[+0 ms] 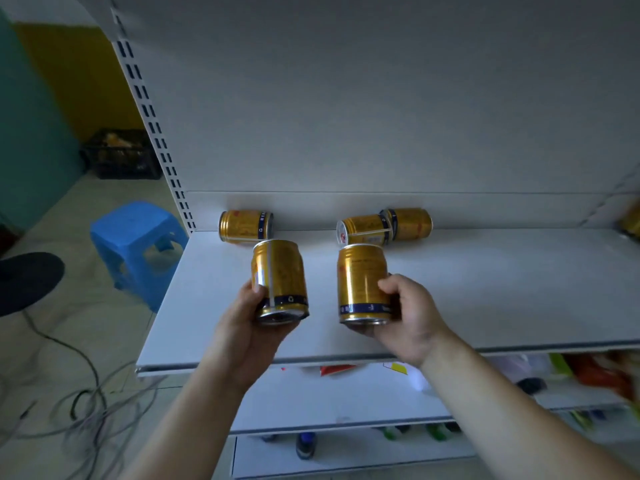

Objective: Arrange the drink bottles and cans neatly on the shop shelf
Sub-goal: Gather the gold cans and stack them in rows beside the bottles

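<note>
The task looks barely begun. The left hand has its grip wrapped around one gold can, held tilted above the shelf near its front edge. The right hand clasps a second can just beside it, also off the surface. Three more cans lie on their sides along the shelf's back edge: one toward the back left corner, and two touching each other near the middle. None stands upright yet, so all five still need placing in a row.
</note>
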Motion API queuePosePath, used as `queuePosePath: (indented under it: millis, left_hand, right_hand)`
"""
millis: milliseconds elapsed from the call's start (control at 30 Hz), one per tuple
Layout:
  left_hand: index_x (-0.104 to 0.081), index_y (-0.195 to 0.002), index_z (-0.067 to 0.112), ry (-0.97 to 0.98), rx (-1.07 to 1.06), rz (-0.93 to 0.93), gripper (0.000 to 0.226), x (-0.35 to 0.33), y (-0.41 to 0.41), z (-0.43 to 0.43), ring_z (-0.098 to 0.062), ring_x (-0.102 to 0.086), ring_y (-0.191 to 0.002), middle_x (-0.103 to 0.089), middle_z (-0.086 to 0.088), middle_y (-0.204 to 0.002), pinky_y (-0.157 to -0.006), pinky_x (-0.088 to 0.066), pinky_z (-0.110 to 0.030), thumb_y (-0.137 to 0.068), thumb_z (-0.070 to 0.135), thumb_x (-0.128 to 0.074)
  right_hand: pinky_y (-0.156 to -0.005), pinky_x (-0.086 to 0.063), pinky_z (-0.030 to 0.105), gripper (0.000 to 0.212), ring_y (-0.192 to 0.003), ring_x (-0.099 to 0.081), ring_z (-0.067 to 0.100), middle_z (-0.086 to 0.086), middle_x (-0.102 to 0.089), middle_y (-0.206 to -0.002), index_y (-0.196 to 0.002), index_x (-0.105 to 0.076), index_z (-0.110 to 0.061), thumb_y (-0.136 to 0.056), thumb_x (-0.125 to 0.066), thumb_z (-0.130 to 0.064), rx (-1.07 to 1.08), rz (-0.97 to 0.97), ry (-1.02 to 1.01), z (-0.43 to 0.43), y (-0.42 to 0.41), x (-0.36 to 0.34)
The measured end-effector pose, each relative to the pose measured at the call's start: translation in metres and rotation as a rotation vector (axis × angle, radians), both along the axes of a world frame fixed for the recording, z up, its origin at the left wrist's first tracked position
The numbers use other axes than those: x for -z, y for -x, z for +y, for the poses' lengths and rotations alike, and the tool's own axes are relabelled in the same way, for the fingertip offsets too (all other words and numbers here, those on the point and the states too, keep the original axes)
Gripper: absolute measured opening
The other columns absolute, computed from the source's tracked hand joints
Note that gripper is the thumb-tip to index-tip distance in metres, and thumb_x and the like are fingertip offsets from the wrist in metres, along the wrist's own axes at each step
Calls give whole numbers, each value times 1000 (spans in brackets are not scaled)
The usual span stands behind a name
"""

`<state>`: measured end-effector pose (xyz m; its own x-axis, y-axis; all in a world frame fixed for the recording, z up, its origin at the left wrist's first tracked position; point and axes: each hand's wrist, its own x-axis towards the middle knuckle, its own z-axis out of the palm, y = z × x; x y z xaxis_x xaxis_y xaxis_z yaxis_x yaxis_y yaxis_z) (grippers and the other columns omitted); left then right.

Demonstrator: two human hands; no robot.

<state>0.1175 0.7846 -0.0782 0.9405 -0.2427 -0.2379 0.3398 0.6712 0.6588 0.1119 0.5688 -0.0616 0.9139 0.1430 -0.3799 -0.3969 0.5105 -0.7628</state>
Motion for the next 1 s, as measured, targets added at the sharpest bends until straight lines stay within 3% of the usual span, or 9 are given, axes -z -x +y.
queuePosePath:
  millis: [67,167,333,467,600,667,733,833,1000]
  left_hand:
    - [-51,-119,-4,93,84,37,107,-8,4,-13,-36,-67,-87,-62,-29,-104,-75,-58,-45,-24,23,-92]
    - [-50,-122,-5,104,228,-19,107,-24,15,-44,-39,-67,-95,-66,-27,-104,-80,-57,-44,-26,19,-90]
    - [-55,-120,-1,-1,410,-90,99,-55,36,-139,-35,-70,-86,-69,-21,-101,-67,-58,-41,-36,38,-88]
    - [-60,-111,6,-96,521,-109,59,-72,68,-243,-28,-70,-73,-71,-16,-89,-62,-56,-36,-69,46,-51]
    - [-56,-113,13,-205,540,-269,52,-71,111,-357,-29,-65,-76,-66,-16,-93,-68,-53,-42,-65,28,-68]
    - [-57,-108,17,-278,522,-396,42,-73,135,-414,-21,-67,-74,-67,-7,-87,-62,-55,-39,-67,22,-67]
    - [-56,-113,19,-360,525,-504,51,-78,157,-464,-18,-68,-78,-68,-2,-89,-65,-56,-39,-66,14,-76]
    - [-53,-111,33,-518,551,-625,51,-83,183,-524,-19,-67,-92,-67,0,-102,-77,-56,-41,-71,12,-76]
    - [-43,-122,36,-632,544,-754,49,-84,193,-604,-5,-59,-93,-59,13,-103,-75,-50,-28,-82,23,-69]
  right_hand:
    - [-73,-53,44,96,-87,-66,34,22,-63,-112,-131,-54,-9,-47,-88,-40,-3,9,-139,-15,12,-6]
    - [-67,-56,42,117,-79,-68,31,19,-68,-99,-130,-54,-8,-29,-95,-50,42,-61,-160,-39,29,-21]
    - [-66,-58,39,107,-78,-70,33,19,-70,-91,-119,-61,-6,-24,-96,-43,204,-168,-154,-112,78,-47]
    - [-67,-54,36,81,-78,-69,30,18,-70,-92,-96,-77,-7,-25,-94,-42,368,-202,-163,-201,141,-56]
    - [-61,-56,36,107,-72,-68,29,18,-69,-91,-120,-63,-6,-25,-94,-43,625,-212,-109,-301,216,-59]
    - [-60,-56,37,95,-74,-69,27,16,-69,-93,-125,-57,-7,-43,-89,-42,750,-222,1,-348,254,-61]
    - [-60,-56,39,74,-78,-69,27,15,-68,-100,-129,-54,-11,-62,-76,-34,870,-238,134,-389,289,-65]
    - [-60,-55,37,54,-78,-70,21,5,-69,-96,-113,-58,-22,-62,-71,-30,1017,-279,349,-440,327,-73]
    - [-57,-51,16,37,-73,-66,0,-10,-69,-84,-104,-57,-30,-75,-76,-18,1088,-331,695,-502,343,-81]
